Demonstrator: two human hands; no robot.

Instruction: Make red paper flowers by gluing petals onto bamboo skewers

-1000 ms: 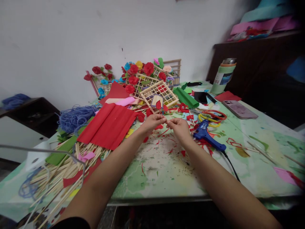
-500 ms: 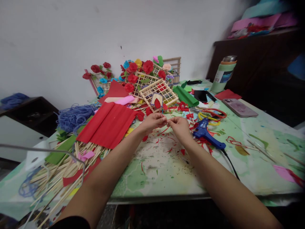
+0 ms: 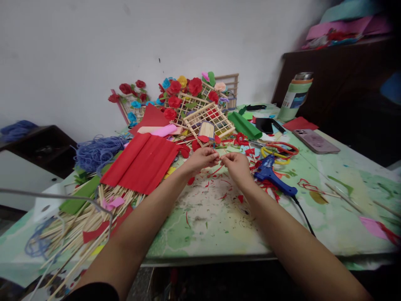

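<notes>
My left hand [image 3: 205, 158] and my right hand [image 3: 234, 163] are close together over the middle of the table, fingertips pinched and almost meeting. Whatever lies between the fingers is too small to make out. Just beyond the fingertips, a red paper petal [image 3: 203, 139] shows in front of a small bundle of bamboo sticks [image 3: 206, 129]; a second red piece [image 3: 217, 139] is to its right. I cannot tell whether these petals are joined to what the fingers pinch. A blue glue gun [image 3: 272, 177] lies right of my right hand.
Left are red crepe paper [image 3: 140, 163], bamboo sticks [image 3: 81, 230] and blue yarn [image 3: 98, 154]. Stick lattices with paper flowers [image 3: 194, 87] stand behind. Scissors [image 3: 282, 150], a phone [image 3: 315, 141], a green bottle [image 3: 294, 97] and green paper [image 3: 244, 125] are to the right.
The red petal beyond my fingertips looked upright and pointed; now it appears flatter, lower and further left. My fingertips have drawn very slightly apart. Both arms are otherwise nearly still.
</notes>
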